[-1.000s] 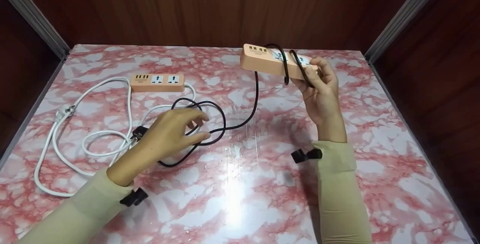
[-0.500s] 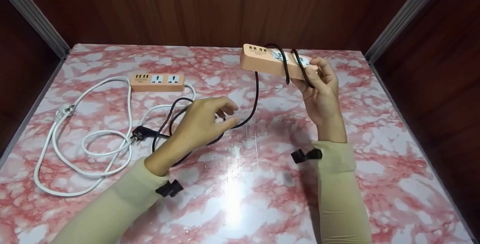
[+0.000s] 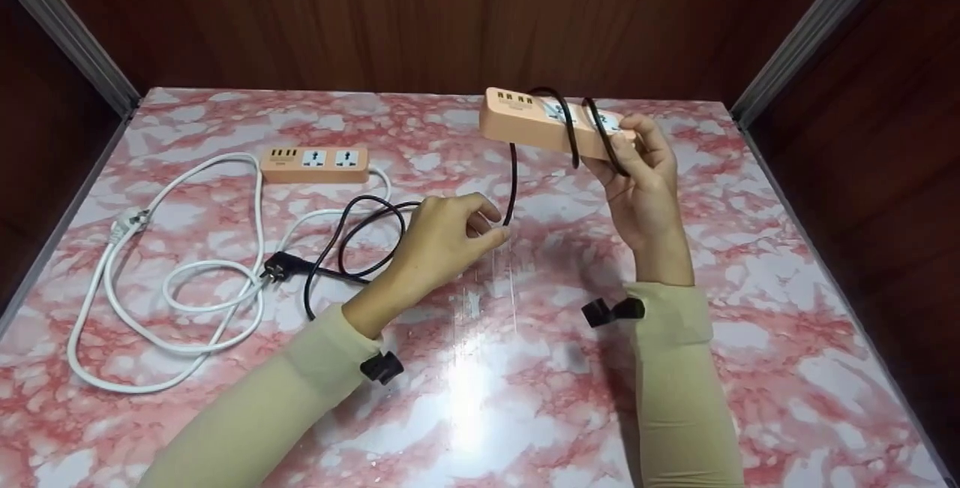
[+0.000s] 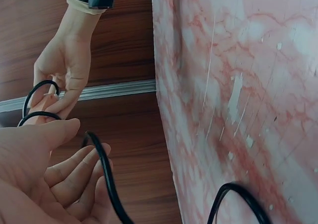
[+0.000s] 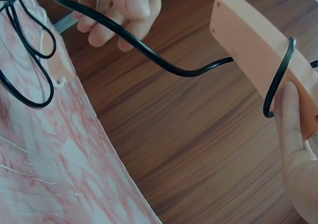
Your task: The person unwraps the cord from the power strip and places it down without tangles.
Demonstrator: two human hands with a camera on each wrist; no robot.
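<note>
My right hand (image 3: 646, 188) grips one end of a peach power strip (image 3: 517, 125), raised above the table, with its black cord (image 3: 513, 173) looped around it. From under the strip the cord hangs toward my left hand (image 3: 442, 236). In the left wrist view, the cord (image 4: 110, 184) runs across the left hand's loosely bent fingers (image 4: 74, 182), with a gap to the thumb. The right wrist view shows the underside of the strip (image 5: 243, 33), supported by right-hand fingers (image 5: 290, 114). More black cord (image 3: 352, 203) lies coiled on the table, ending in a black plug (image 3: 279, 266).
A second peach power strip (image 3: 289, 170) lies at the back left. Its white cord (image 3: 105, 379) spreads in loops over the left side, with a white plug (image 3: 129, 224). Dark wood panels (image 3: 420, 15) stand behind the pink marbled table (image 3: 750, 390) and at its sides.
My left hand has moved right and slightly up from over the coiled black cord to the hanging stretch below the raised strip. The right hand and its power strip have stayed in place.
</note>
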